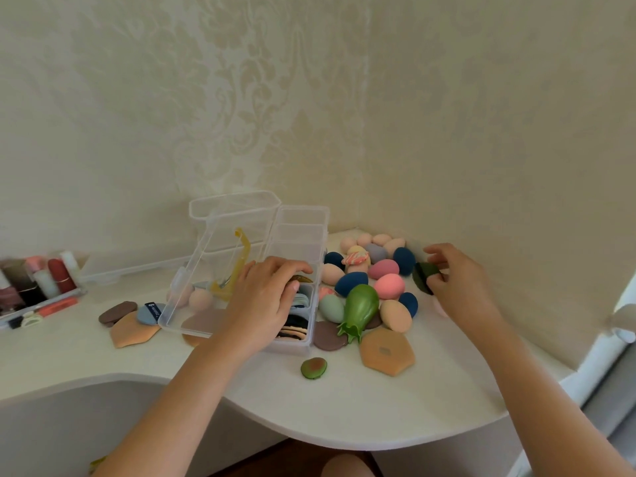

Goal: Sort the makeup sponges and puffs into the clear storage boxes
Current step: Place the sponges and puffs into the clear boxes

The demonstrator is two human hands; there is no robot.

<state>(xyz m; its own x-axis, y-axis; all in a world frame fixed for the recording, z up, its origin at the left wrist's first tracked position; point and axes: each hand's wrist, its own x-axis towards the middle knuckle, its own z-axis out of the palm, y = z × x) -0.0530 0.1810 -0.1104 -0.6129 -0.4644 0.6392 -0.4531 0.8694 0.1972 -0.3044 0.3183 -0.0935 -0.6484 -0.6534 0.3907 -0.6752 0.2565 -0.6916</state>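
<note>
Head view: your R grip (457, 284) pinches a dark green puff (424, 276), thumb to fingers, just beside the sponge pile (389, 285) on the tabletop (344, 407). Prob. bound for the clear box (296, 347). L grip (272, 294) curls into a compartment, maybe steadying the box; can't tell if it holds anything.

Corner desk (344, 407). A divided storage box (303, 215) stands mid-desk, with a second clear box (213, 256) just beside it at 9 o'clock. Egg-shaped sponges (382, 268) are heaped at 3 o'clock, with an eggplant-shaped sponge (359, 309) on them at 4. A hexagonal puff (387, 351) lies at 5, an avocado-shaped puff (314, 368) at 6, loose puffs (130, 318) at 8 and a tray of cosmetics (74, 295) far out at 9. The left hand (265, 297) pinches a small puff (303, 279) over the divided box. The right hand (457, 287) holds a flat puff (424, 275) beyond the heap.
</note>
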